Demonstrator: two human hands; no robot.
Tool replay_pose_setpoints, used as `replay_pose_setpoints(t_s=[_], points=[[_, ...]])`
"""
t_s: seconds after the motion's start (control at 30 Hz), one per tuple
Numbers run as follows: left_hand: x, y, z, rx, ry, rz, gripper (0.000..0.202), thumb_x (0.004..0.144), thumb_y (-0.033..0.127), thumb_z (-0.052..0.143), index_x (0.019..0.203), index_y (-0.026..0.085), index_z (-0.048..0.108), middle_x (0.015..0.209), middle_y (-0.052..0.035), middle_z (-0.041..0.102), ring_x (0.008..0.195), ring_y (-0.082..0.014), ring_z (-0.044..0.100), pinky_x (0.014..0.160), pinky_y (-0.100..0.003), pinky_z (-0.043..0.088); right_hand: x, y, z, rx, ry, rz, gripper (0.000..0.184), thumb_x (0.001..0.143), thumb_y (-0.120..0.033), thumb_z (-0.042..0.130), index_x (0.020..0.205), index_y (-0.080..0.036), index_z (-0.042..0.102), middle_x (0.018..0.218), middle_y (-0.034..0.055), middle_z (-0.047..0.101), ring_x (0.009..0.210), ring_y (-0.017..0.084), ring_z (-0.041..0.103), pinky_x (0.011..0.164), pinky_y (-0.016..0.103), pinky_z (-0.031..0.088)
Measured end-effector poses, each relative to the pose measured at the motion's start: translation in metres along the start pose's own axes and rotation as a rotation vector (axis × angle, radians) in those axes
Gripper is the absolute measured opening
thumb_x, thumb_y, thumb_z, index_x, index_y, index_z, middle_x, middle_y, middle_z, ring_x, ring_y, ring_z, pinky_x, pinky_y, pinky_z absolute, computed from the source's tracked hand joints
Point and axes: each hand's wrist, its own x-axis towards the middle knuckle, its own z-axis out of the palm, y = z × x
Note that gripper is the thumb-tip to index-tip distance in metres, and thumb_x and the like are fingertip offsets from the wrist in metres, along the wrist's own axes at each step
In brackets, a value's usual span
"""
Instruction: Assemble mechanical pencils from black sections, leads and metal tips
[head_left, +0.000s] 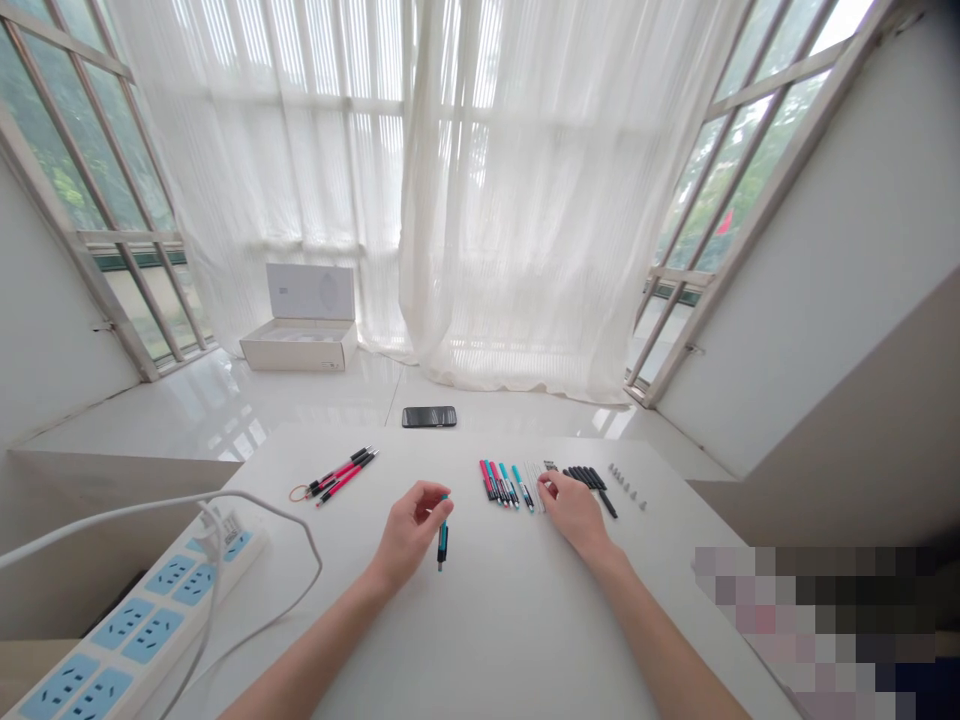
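Observation:
My left hand (411, 528) pinches the upper end of a blue-and-black pen barrel (442, 548), which hangs tip-down over the white table. Over the row of parts is my right hand (576, 514), its thumb and fingers pinched together beside several thin white rods (533, 484); what lies between the fingertips is too small to make out. Left of the rods are several pink and blue pen barrels (493, 483). Behind the right hand sits a small pile of springs (550, 465), partly hidden. Farther right lie several black grips (592, 478) and a slanting line of small grey tips (627, 487).
Several pink-and-black pens (345, 476) lie at the left by a rubber band (298, 493). A power strip (139, 625) with a looping white cable (319, 545) occupies the left edge. A phone (429, 417) and an open white box (300, 345) are at the back.

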Motion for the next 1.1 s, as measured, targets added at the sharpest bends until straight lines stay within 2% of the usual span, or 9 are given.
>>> replay_pose_setpoints(t_s=[0.13, 0.2, 0.37, 0.47, 0.6, 0.7, 0.8, 0.93, 1.1], points=[[0.003, 0.004, -0.001, -0.142, 0.022, -0.107, 0.03, 0.082, 0.045, 0.062, 0.091, 0.016, 0.058, 0.079, -0.0007, 0.059, 0.067, -0.0135, 0.062, 0.059, -0.026, 0.053, -0.002, -0.014, -0.008, 0.126, 0.087, -0.073, 0.026, 0.086, -0.034, 0.046, 0.084, -0.02, 0.068, 0.072, 0.0048, 0.067, 0.063, 0.018, 0.059, 0.059, 0.027, 0.039], [0.005, 0.005, -0.001, -0.189, 0.035, -0.138, 0.029, 0.079, 0.043, 0.065, 0.088, 0.016, 0.057, 0.081, -0.0007, 0.059, 0.07, -0.0144, 0.063, 0.061, -0.027, 0.055, -0.008, -0.03, -0.011, 0.284, 0.057, -0.148, 0.03, 0.088, -0.039, 0.046, 0.081, -0.019, 0.067, 0.067, 0.0038, 0.065, 0.059, 0.016, 0.055, 0.059, 0.027, 0.04], [0.007, 0.003, 0.001, -0.252, 0.046, -0.162, 0.029, 0.075, 0.04, 0.071, 0.082, 0.016, 0.055, 0.081, 0.0006, 0.057, 0.069, -0.0142, 0.063, 0.064, -0.029, 0.056, -0.04, -0.083, -0.005, 0.61, -0.318, -0.348, 0.028, 0.086, -0.042, 0.052, 0.085, -0.019, 0.068, 0.067, 0.0009, 0.064, 0.056, 0.012, 0.052, 0.052, 0.022, 0.04], [0.006, -0.002, 0.002, -0.249, 0.023, -0.145, 0.028, 0.076, 0.039, 0.07, 0.081, 0.016, 0.054, 0.08, 0.001, 0.058, 0.069, -0.014, 0.063, 0.065, -0.029, 0.056, -0.053, -0.099, 0.003, 0.629, -0.424, -0.381, 0.022, 0.084, -0.036, 0.055, 0.083, -0.019, 0.069, 0.068, 0.0003, 0.065, 0.055, 0.011, 0.051, 0.052, 0.022, 0.041], [0.005, -0.003, 0.003, -0.178, 0.004, -0.106, 0.025, 0.08, 0.038, 0.065, 0.089, 0.018, 0.054, 0.086, -0.0016, 0.061, 0.076, -0.0157, 0.063, 0.066, -0.029, 0.055, -0.045, -0.09, 0.007, 0.582, -0.331, -0.36, 0.024, 0.084, -0.038, 0.055, 0.078, -0.019, 0.068, 0.068, 0.0018, 0.065, 0.059, 0.013, 0.054, 0.053, 0.023, 0.043], [0.004, -0.002, 0.002, -0.08, 0.022, -0.086, 0.025, 0.083, 0.038, 0.061, 0.097, 0.019, 0.054, 0.096, -0.005, 0.062, 0.086, -0.0182, 0.063, 0.065, -0.028, 0.053, -0.029, -0.068, 0.005, 0.513, -0.116, -0.281, 0.029, 0.085, -0.044, 0.054, 0.081, -0.019, 0.069, 0.074, 0.0049, 0.065, 0.063, 0.016, 0.057, 0.058, 0.027, 0.045], [0.003, 0.0, 0.0, -0.006, 0.031, -0.086, 0.024, 0.084, 0.04, 0.057, 0.096, 0.019, 0.055, 0.095, -0.0055, 0.063, 0.087, -0.0184, 0.061, 0.064, -0.027, 0.051, -0.017, -0.045, 0.004, 0.399, 0.052, -0.171, 0.034, 0.085, -0.047, 0.052, 0.088, -0.017, 0.069, 0.072, 0.0059, 0.064, 0.058, 0.017, 0.056, 0.061, 0.03, 0.046], [0.003, 0.0, -0.001, 0.044, 0.033, -0.074, 0.023, 0.085, 0.04, 0.055, 0.093, 0.019, 0.056, 0.091, -0.0051, 0.063, 0.084, -0.0178, 0.061, 0.062, -0.026, 0.048, -0.011, -0.029, 0.007, 0.265, 0.088, -0.16, 0.033, 0.086, -0.043, 0.05, 0.096, -0.016, 0.067, 0.069, 0.0057, 0.064, 0.059, 0.018, 0.057, 0.062, 0.031, 0.045], [0.003, 0.002, -0.002, 0.098, 0.026, -0.033, 0.02, 0.086, 0.038, 0.054, 0.091, 0.019, 0.056, 0.087, -0.0042, 0.063, 0.081, -0.0166, 0.061, 0.061, -0.025, 0.046, -0.011, -0.03, 0.013, 0.176, 0.082, -0.182, 0.024, 0.086, -0.033, 0.047, 0.087, -0.019, 0.066, 0.072, 0.0059, 0.066, 0.063, 0.019, 0.06, 0.063, 0.029, 0.044]])
